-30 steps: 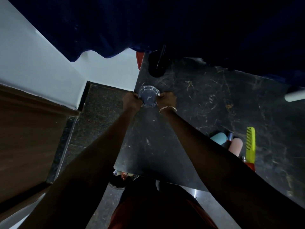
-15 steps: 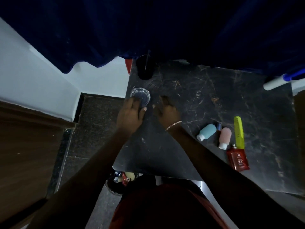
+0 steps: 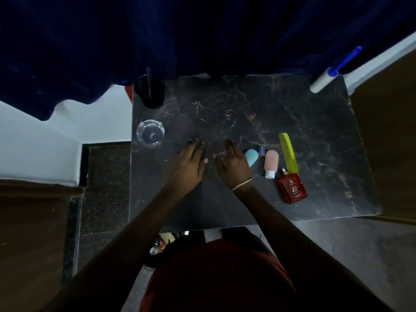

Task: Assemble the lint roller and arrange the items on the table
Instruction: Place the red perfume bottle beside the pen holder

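1. Both hands are empty, fingers stretched out loosely, over the middle of the dark marble worktop (image 3: 258,104): left hand (image 3: 188,164), right hand (image 3: 233,164), close together but apart.
2. The lint roller (image 3: 324,79), white with a blue handle, lies at the far right corner.
3. A clear glass ashtray (image 3: 150,132) sits near the left edge; a black cup (image 3: 150,92) stands at the far left corner.
4. Near the right hand lie a blue bottle (image 3: 251,157), pink bottle (image 3: 270,162), green comb (image 3: 288,153) and red perfume bottle (image 3: 292,188).
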Motion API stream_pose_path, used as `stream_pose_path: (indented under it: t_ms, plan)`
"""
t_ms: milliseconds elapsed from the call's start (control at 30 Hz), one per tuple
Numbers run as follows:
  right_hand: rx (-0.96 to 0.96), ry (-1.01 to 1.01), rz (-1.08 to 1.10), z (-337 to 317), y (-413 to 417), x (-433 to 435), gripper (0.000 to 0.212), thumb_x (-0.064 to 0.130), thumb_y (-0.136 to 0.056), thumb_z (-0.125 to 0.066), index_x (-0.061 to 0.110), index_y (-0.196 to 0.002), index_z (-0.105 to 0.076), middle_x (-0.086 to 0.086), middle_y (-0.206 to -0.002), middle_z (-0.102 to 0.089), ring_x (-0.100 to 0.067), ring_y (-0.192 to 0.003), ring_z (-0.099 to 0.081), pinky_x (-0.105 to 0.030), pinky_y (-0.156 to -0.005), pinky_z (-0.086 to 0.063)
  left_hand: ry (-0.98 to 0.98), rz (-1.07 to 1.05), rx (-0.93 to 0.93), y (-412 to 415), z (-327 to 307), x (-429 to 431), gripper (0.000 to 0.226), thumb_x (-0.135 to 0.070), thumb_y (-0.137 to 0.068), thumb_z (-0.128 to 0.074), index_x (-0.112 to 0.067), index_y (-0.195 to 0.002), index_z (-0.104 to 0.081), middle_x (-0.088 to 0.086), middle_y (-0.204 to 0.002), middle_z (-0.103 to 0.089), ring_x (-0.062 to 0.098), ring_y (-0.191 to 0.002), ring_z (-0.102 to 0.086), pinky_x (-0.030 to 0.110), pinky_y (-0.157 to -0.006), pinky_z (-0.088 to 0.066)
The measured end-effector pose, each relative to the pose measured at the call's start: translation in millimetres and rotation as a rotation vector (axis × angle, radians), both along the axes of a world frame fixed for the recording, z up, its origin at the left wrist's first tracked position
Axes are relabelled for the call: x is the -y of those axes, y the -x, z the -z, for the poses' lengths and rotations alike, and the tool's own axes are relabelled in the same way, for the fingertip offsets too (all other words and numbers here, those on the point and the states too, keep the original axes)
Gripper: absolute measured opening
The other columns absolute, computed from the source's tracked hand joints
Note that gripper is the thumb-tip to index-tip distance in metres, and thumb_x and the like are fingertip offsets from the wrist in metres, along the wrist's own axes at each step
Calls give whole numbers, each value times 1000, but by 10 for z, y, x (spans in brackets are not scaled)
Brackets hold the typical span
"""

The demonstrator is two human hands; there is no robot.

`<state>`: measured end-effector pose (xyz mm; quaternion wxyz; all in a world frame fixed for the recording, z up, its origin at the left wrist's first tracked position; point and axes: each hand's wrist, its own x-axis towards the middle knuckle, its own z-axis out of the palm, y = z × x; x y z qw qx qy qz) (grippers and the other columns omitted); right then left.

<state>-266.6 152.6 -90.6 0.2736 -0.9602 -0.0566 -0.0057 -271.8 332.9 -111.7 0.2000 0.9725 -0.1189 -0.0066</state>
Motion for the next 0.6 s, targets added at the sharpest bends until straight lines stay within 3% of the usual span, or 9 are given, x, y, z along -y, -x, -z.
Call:
stream_pose_path:
  t_ms: [133,467,600]
  plan:
    - [11,-14,67,-17,90,403,57,31,-93,-61,-2,-138,-53,-21,-139,-57,-32,-128,-57,-38,-109,-47,21,38,7,26,-29,410,53,-37,-104,-45,-8,-147,-50,13,-155,-46,32,-144,-44,48,-113,-45]
    - [26,64,145,-44,422,1577,52,32,-96,-62,3,-138,-55,-15,-139,-59,-26,-128,-56,-36,-105,-50,-12,107,-5,277,-178,1560,55,-39,-102,-49,-11,-149,-47,11,-153,-48,27,-141,-46,42,-113,-45]
    - [-49,109,186,49,557,2098,41,32,-96,-61,-1,-120,-65,-19,-123,-62,-35,-110,-60,-40,-93,-51,79,72,-130,504,-134,2065,52,-45,-98,-52,-14,-141,-53,7,-136,-54,24,-119,-57,35,-92,-53]
